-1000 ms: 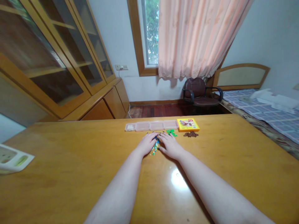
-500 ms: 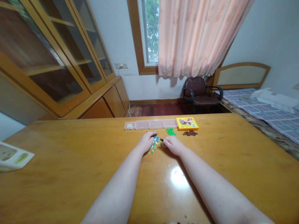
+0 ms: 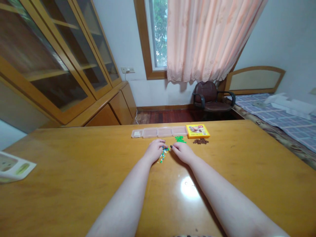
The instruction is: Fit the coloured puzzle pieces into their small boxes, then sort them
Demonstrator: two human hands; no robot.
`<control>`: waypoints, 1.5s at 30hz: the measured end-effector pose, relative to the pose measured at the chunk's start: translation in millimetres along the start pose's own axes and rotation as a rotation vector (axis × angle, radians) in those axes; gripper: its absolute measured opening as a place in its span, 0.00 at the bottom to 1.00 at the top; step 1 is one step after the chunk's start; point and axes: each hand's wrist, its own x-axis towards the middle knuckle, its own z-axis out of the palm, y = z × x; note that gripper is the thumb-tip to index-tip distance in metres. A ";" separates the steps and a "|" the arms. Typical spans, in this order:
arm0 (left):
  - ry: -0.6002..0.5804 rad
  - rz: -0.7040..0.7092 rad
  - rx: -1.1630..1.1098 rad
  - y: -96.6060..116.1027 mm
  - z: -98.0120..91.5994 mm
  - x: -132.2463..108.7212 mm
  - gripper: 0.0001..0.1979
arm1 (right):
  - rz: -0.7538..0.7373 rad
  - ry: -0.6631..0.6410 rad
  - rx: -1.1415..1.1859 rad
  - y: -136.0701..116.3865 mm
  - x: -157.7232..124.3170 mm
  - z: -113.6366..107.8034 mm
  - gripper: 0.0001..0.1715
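My left hand (image 3: 155,150) rests over the left side of a small mixed pile of blue, white, yellow and green pieces (image 3: 163,155), its fingers curled above them. Just right of the pile is my right hand (image 3: 182,152), fingers curled inward; whatever they hold is too small to make out. Bright green pieces (image 3: 180,139) form a heap beyond my right hand. Brown pieces (image 3: 200,141) lie in a heap farther right, in front of a yellow box (image 3: 198,131). A clear tray with compartments (image 3: 157,132) stretches left from the box.
The wooden table (image 3: 81,177) fills the foreground. A white object (image 3: 16,167) sits at its left edge. Past the far edge stand a brown armchair (image 3: 209,97), a wooden cabinet (image 3: 108,108) and a bed (image 3: 283,108).
My left fingers have moved slightly right over the mixed pile. The tip of my right hand has shifted a little, and the green piece near it now appears closer to my left fingers.
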 end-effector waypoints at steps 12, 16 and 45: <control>0.042 0.013 -0.010 -0.9 0.7 0.9 0.21 | -0.105 -0.058 -0.069 -4.1 -2.4 -1.6 0.16; 0.076 0.001 -0.032 -1.5 0.5 1.7 0.20 | 0.011 0.032 -0.155 0.2 0.8 -0.5 0.17; -0.349 0.198 0.108 19.6 -10.0 -15.7 0.25 | 0.105 0.427 0.232 14.7 2.3 -2.3 0.17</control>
